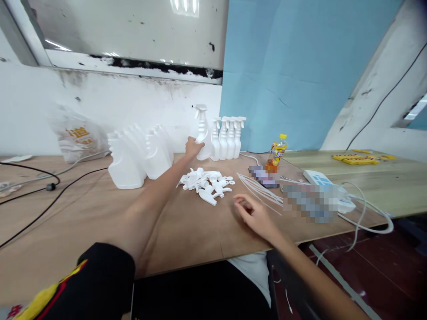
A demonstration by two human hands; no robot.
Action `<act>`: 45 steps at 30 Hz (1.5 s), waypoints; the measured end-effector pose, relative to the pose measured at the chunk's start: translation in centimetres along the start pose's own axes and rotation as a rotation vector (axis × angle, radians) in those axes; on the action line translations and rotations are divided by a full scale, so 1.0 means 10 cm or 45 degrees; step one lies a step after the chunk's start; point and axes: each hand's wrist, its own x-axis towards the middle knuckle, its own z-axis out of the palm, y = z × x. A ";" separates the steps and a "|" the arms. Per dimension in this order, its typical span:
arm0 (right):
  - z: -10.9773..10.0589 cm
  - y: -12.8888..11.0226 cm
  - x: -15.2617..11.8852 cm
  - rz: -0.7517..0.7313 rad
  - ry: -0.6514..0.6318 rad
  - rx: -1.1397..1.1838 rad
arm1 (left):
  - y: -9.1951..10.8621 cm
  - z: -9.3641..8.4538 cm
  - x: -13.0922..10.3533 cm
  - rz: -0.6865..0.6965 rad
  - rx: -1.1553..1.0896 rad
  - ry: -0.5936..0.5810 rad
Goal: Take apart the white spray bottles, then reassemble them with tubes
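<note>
With my left hand [194, 148] I grip the lower body of a white spray bottle [202, 126], trigger head on top, at the back of the table. Right beside it stands a row of several similar spray bottles [230, 141]. My right hand [251, 212] rests near the table's front, fingers loosely curled and apart, with nothing visible in it. Between the hands lies a pile of white trigger sprayer parts [205, 182]. Thin white tubes [260, 190] lie just beyond my right hand. White bottles without heads [128, 160] stand to the left.
A drink bottle with a yellow cap [276, 153] stands behind a phone-like item [264, 176]. A white power strip [318, 178] and looping cables sit at right. Black cables [50, 187] cross the left side, near a plastic bag [80, 135]. Yellow pieces [356, 158] lie far right.
</note>
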 end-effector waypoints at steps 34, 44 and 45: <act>-0.02 -0.08 -0.01 -0.308 -0.440 -0.494 | 0.31 0.21 -0.36 0.337 0.167 -0.325; -0.01 -0.10 -0.02 -0.291 -0.430 -0.488 | -0.14 -0.66 -2.10 1.407 0.726 -0.567; -0.02 -0.10 -0.03 -0.296 -0.435 -0.490 | -0.18 -0.69 -2.14 1.402 0.748 -0.566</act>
